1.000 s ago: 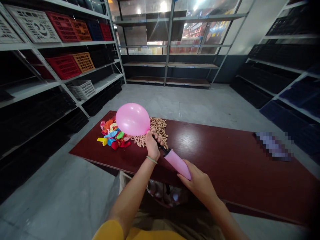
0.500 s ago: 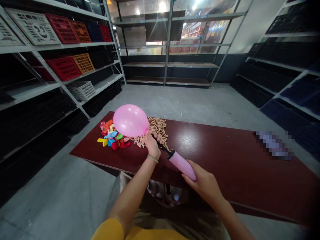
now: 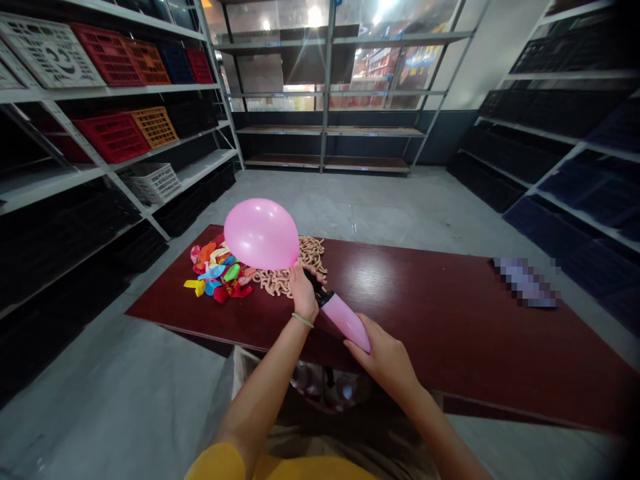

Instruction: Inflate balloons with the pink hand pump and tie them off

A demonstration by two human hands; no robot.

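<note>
Pink balloon, inflated, held just above a dark red table: neck pinched by left hand at the nozzle of a pink hand pump, barrel gripped by right hand. Beside the left hand: loose coloured balloons; tan modelling balloons.

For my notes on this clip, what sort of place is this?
Probably a stockroom or shop storage area, though I can't be certain. Metal shelving units line both sides, plastic crates sit on them, and the floor is bare concrete floor.
</note>
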